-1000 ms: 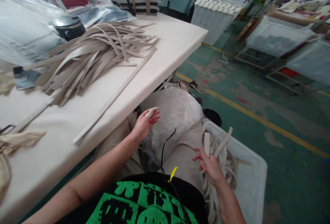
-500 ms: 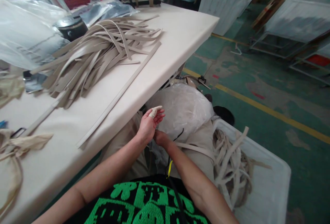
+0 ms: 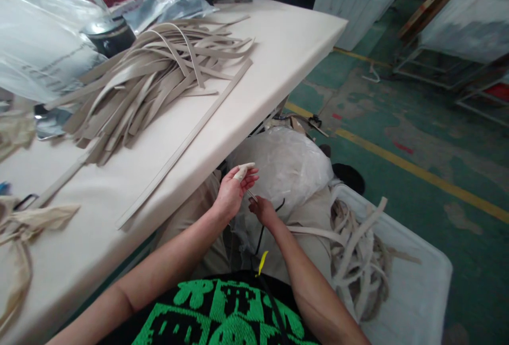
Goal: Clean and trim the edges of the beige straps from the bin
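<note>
While the left hand [image 3: 235,190] curls above the lap [image 3: 310,252], a white cover [image 3: 240,173] on one finger, the right hand [image 3: 263,210] pinches a slim strip [image 3: 252,195] in a narrow grip just beside it. The strip's tip points toward the left palm; whether the left grip closes on it, one cannot tell. A pale strap [image 3: 318,232] stretches from a white bin [image 3: 417,286] of tangled straps [image 3: 363,260] across the lap, passing out of sight at the right forearm. Clear plastic [image 3: 298,159] bunches beyond the hands. On the pale surface [image 3: 278,43] at left, a heap of flat strips [image 3: 147,80] lies near a lidded pot [image 3: 109,35], and one long strip [image 3: 186,141] rests alone near the edge.
</note>
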The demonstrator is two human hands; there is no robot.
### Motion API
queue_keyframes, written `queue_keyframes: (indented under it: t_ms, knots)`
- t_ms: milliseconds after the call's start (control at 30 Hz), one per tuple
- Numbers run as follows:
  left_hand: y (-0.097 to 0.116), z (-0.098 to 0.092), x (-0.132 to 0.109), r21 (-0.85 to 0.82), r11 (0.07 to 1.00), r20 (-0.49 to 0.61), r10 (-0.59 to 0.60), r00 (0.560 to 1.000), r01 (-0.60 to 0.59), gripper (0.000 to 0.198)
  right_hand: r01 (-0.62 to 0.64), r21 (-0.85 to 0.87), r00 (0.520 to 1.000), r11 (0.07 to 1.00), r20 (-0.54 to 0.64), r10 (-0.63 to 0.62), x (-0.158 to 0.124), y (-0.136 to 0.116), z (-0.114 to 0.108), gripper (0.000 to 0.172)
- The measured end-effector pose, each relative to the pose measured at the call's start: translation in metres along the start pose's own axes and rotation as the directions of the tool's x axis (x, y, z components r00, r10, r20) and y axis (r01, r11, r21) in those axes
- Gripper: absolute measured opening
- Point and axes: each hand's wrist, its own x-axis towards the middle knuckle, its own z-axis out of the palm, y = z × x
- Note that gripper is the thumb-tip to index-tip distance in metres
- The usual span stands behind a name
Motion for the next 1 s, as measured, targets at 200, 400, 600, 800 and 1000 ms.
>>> queue_keyframes:
  t_ms: [200,400,600,800,1000]
  knots:
    - [-0.016,-0.002,-0.003,0.291,0.953,0.129,-0.122,0.984,0.080,0.039,0.119,0.179,0.970,0.977,-0.229,-0.076,-0.048,-0.017,-0.067,0.054]
    - [-0.032,0.000,-0.008,0.604,0.785,0.296,-0.060,0.953,-0.138,0.044,0.259,0.214,0.904,0.942,-0.398,-0.159,-0.097,-0.041,-0.101,0.039]
    - [-0.040,0.002,-0.025,0.603,0.796,0.499,-0.424,0.755,0.048,0.046,0.344,0.161,0.866,0.925,-0.434,-0.246,-0.106,-0.054,-0.108,0.034]
    - [-0.038,0.007,-0.035,0.553,0.825,0.562,-0.469,0.682,0.112,0.044,0.355,0.154,0.833,0.922,-0.500,-0.237,-0.095,-0.059,-0.113,0.037]
    - [-0.044,-0.002,-0.029,0.674,0.739,0.563,-0.518,0.644,0.006,0.048,0.344,0.149,0.828,0.927,-0.515,-0.224,-0.088,-0.063,-0.113,0.038]
